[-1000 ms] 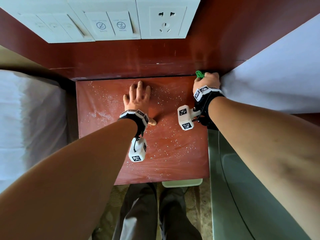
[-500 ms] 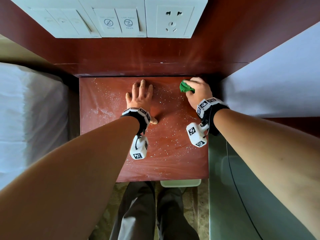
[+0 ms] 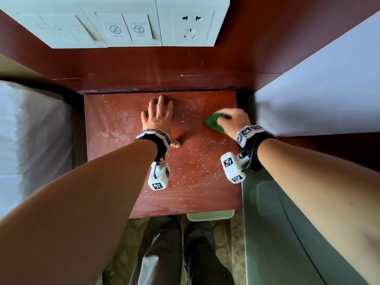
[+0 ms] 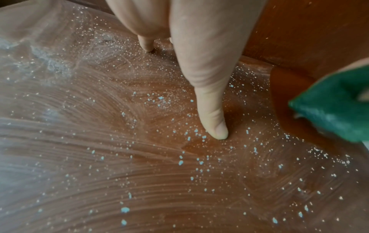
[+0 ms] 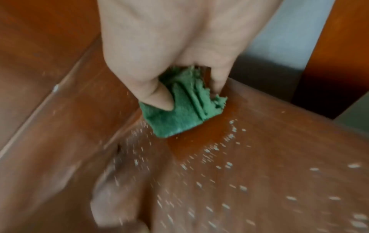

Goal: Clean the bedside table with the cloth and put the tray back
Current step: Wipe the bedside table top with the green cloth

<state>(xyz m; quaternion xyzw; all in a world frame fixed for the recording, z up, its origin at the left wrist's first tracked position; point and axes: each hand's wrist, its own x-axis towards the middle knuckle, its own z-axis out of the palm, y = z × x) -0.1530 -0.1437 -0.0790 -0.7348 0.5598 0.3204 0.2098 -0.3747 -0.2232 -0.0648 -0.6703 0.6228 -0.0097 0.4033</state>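
The reddish-brown bedside table is strewn with white crumbs and powder smears. My right hand grips a folded green cloth and presses it on the tabletop near the right rear corner; the right wrist view shows thumb and fingers curled around the cloth, with a wiped patch beside it. My left hand lies flat on the table's middle rear, fingers spread; its thumb touches the wood. The cloth shows at the right edge there. A pale tray peeks out below the table's front edge.
A wall panel with switches and a socket hangs over the dark wooden backboard. White bedding lies to the left and a white sheet to the right. A grey-green surface borders the table's right front. My legs stand before the table.
My right hand has dragged the cloth from the rear right corner toward me along the table's right side. The left hand has stayed flat in place.
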